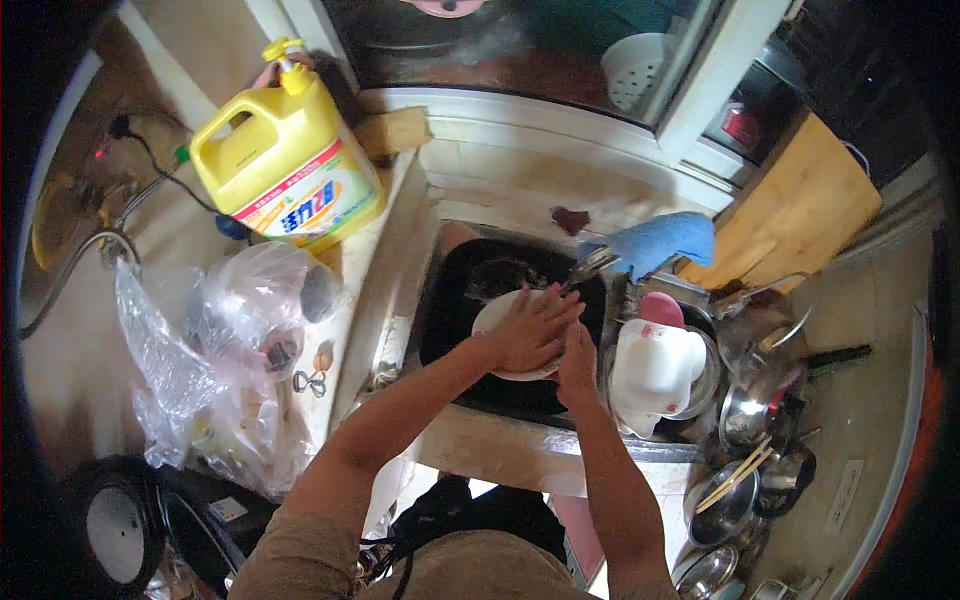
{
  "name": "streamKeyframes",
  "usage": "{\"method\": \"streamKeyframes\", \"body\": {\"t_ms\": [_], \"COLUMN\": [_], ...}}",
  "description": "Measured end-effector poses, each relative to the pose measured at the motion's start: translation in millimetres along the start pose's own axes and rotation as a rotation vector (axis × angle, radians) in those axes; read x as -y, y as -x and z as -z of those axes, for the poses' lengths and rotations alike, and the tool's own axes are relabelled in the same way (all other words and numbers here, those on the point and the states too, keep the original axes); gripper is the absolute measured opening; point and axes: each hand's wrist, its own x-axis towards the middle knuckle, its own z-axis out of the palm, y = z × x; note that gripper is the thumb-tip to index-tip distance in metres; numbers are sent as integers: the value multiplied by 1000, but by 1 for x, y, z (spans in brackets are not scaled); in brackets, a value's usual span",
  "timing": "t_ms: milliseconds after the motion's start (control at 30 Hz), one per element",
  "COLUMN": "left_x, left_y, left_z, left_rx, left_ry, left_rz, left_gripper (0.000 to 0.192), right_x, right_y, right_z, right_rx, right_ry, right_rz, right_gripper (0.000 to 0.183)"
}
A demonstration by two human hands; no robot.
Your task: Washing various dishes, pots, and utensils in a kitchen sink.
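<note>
A white bowl or plate (491, 313) is held above the dark basin of a sink (450, 337). My left hand (529, 334) lies across its face with the fingers spread. My right hand (576, 364) grips its right edge; the fingers are partly hidden. Just beyond my fingertips is the metal faucet (592, 266), with a blue cloth (667, 240) draped by it. To the right of the basin, white dishes with red marks (651, 367) are stacked with a pink item (661, 309).
A yellow detergent jug with a pump (289, 165) stands at the back left, above crumpled clear plastic bags (217, 375). A wooden cutting board (810, 202) leans at the back right. Along the right are metal pots and a metal bowl (724, 510) with chopsticks (735, 476).
</note>
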Motion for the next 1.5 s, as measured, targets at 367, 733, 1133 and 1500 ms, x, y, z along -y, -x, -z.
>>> {"method": "streamKeyframes", "body": {"t_ms": [367, 733, 1133, 1500], "left_x": [87, 117, -122, -197], "left_y": [64, 126, 92, 74], "left_z": [-74, -66, -79, -112], "left_rx": [345, 954, 220, 257], "left_ry": [726, 1913, 166, 702], "left_rz": [618, 1145, 27, 652], "left_gripper": [48, 39, 24, 28], "right_x": [-65, 40, 16, 35], "right_y": [9, 38, 30, 43], "right_z": [34, 199, 238, 226], "right_rx": [-60, -810, -328, -308], "right_ry": [95, 1051, 253, 200], "right_rz": [-14, 468, -97, -19], "right_gripper": [49, 33, 35, 26]}}
